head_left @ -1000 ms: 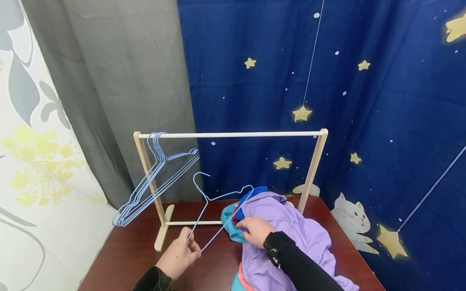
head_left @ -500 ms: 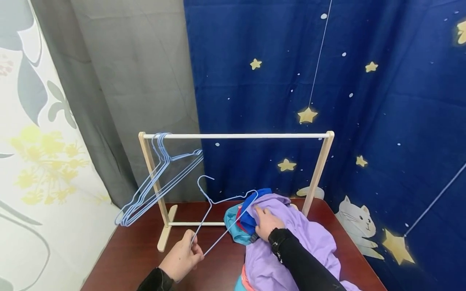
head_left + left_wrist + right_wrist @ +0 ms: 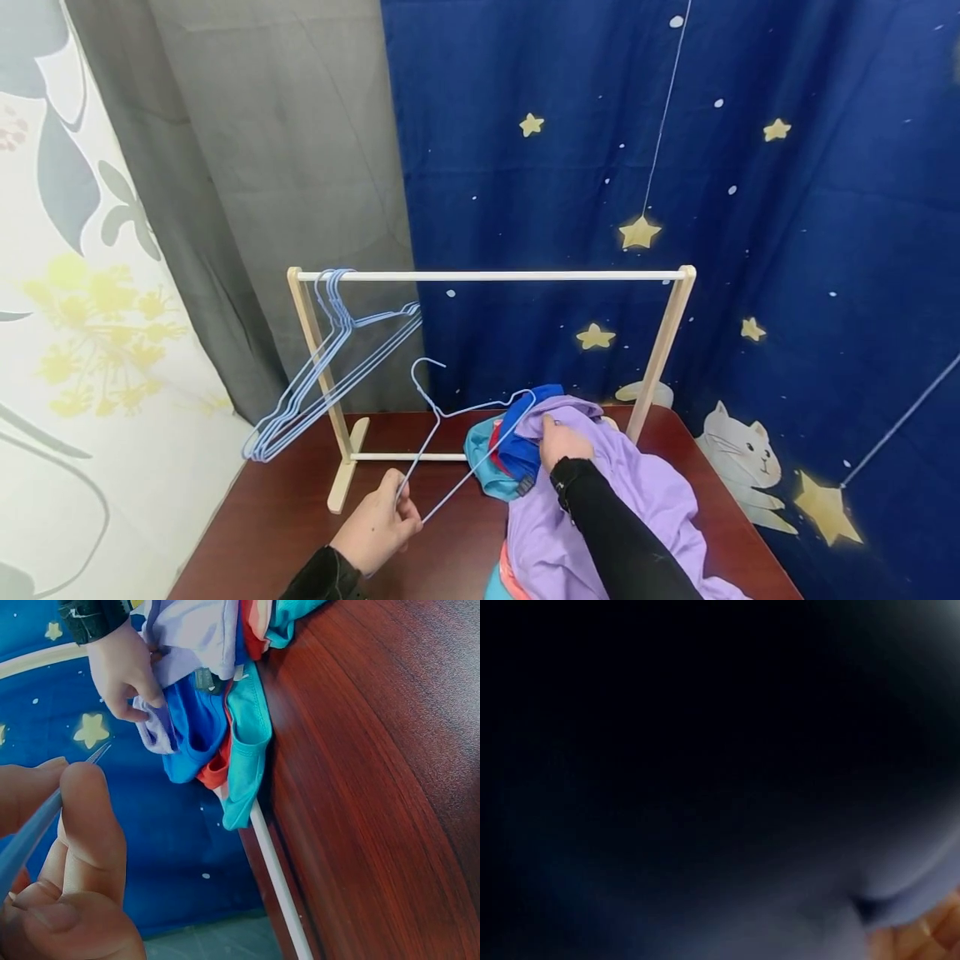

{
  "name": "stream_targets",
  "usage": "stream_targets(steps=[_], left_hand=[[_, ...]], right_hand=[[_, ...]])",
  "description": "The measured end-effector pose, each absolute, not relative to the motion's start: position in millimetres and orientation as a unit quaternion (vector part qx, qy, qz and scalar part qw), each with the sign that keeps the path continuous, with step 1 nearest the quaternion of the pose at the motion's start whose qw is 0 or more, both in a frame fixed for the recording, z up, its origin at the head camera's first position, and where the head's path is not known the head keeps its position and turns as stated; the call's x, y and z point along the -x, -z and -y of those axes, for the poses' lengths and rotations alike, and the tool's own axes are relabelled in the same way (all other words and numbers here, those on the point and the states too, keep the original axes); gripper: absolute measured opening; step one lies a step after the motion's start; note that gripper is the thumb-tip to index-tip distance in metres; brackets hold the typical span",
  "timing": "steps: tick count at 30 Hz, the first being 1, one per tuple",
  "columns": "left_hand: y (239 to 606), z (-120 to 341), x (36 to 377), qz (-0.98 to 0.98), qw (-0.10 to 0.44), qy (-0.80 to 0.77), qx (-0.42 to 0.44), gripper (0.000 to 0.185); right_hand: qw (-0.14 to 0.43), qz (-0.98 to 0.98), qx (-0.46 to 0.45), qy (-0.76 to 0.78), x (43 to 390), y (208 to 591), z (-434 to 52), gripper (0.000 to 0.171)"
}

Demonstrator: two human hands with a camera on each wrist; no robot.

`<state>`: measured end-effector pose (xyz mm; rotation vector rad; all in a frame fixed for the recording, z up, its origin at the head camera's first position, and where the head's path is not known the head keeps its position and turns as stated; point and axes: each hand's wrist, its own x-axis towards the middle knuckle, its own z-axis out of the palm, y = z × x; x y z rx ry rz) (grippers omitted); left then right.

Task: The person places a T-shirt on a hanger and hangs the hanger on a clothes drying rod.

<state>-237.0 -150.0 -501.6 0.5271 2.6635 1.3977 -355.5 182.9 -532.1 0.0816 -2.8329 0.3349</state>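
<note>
In the head view, my left hand [image 3: 378,521] pinches one side of a light-blue wire clothes hanger [image 3: 437,413], its hook upward. The left wrist view shows the hanger's wire between thumb and fingers. To the right, a heap of clothes lies on the table, with a lilac garment [image 3: 622,479] on top. My right hand [image 3: 567,446] reaches onto its far end, fingers curled at the cloth. A blue garment [image 3: 196,727] and a teal one [image 3: 247,742] stick out beside that hand, with red between them. The right wrist view is mostly dark, blocked by cloth close up.
A wooden clothes rack [image 3: 495,276] stands on the dark red-brown table [image 3: 442,567]. Several blue hangers [image 3: 300,396] hang at the left end of its rail. Behind it hang a grey curtain [image 3: 300,142] and a navy star curtain [image 3: 480,167].
My right hand has moved from the blue garment's edge rightward onto the lilac one and now curls at its cloth. The left hand keeps the hanger almost in place; the view has shifted slightly.
</note>
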Motion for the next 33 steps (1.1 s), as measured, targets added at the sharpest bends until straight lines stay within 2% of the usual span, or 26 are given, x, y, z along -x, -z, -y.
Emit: stream_targets(steps=[2,7,12,25,29,33], left_hand=[[501.0,149.1,236.8,-0.870,0.042,-0.459,-0.173,0.036],[498.1,148.4,234.9,-0.866,0.034,-0.463,-0.185,0.037],[496.1,150.1,234.5,-0.867,0.032,-0.456,-0.198,0.035],[496.4,156.1,231.2,-0.865,0.052,-0.447,-0.222,0.034],[495.4,157.2,230.5,-0.861,0.056,-0.453,-0.226,0.034],[496.0,159.7,229.7,-0.863,0.049,-0.446,-0.233,0.034]], right_hand=[[0.143,0.983,-0.032,-0.111,356.1,527.1,-185.7,0.025],[0.134,0.978,-0.043,-0.154,354.4,516.1,-196.5,0.045],[0.142,0.970,-0.040,-0.191,355.4,507.7,-207.3,0.050],[0.141,0.968,-0.006,-0.206,363.5,492.8,-222.8,0.040],[0.133,0.974,-0.058,-0.175,362.3,488.8,-227.3,0.047],[0.085,0.978,-0.144,-0.125,360.2,487.0,-234.4,0.062]])
